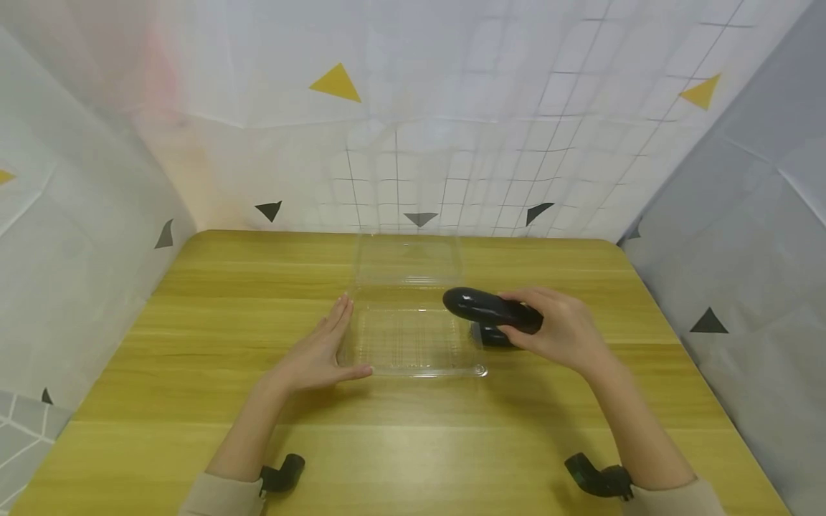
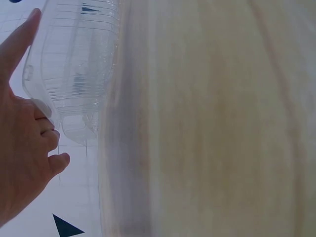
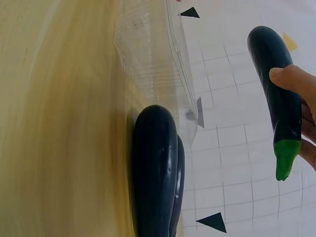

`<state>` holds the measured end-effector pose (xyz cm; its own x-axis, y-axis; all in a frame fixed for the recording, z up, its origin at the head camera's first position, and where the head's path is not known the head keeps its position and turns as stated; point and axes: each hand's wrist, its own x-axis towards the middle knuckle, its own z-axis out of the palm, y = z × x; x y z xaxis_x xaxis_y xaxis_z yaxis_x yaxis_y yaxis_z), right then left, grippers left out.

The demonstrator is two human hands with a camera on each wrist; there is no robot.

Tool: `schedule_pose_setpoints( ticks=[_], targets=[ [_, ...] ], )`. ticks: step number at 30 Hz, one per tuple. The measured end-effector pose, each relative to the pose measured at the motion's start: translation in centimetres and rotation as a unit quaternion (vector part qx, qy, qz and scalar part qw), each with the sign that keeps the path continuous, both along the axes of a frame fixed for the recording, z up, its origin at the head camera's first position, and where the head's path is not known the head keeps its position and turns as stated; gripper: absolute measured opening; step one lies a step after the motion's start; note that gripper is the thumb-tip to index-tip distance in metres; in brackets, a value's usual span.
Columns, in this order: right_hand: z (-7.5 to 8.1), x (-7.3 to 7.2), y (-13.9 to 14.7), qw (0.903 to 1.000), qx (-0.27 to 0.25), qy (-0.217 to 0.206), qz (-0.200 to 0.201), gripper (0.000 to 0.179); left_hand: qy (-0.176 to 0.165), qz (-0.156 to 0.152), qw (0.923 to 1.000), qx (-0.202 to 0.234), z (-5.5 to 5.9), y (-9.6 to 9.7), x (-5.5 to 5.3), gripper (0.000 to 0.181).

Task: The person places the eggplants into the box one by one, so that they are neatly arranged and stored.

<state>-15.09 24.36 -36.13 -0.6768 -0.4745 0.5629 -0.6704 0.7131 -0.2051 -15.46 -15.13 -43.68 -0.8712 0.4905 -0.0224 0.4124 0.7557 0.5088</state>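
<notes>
The left hand [image 1: 316, 355], thumb and fingers spread wide, touches the left side of a clear plastic box [image 1: 416, 372] on the counter [image 1: 413, 444], its lid [image 1: 409, 259] swung back. The right hand [image 1: 563, 326] grips a green-tipped eggplant [image 1: 482, 307] above the box's right edge, while two more eggplants [image 3: 154, 168] lie just beside that edge.
</notes>
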Motion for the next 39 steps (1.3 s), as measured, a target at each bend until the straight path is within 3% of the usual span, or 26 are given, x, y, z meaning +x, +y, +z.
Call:
schedule_pose_setpoints(
  ticks=[23,39],
  targets=[
    [-0.3,-1.2,-3.4,0.9992,-0.011,-0.007,0.038,0.048,0.002,0.000,1.0000,-0.003,0.2,0.1,-0.2,0.117],
    [-1.6,-2.2,-5.3,0.9966,-0.035,-0.016,0.073,0.048,0.009,-0.004,0.9999,-0.005,0.3,0.3,-0.1,0.116]
  ],
)
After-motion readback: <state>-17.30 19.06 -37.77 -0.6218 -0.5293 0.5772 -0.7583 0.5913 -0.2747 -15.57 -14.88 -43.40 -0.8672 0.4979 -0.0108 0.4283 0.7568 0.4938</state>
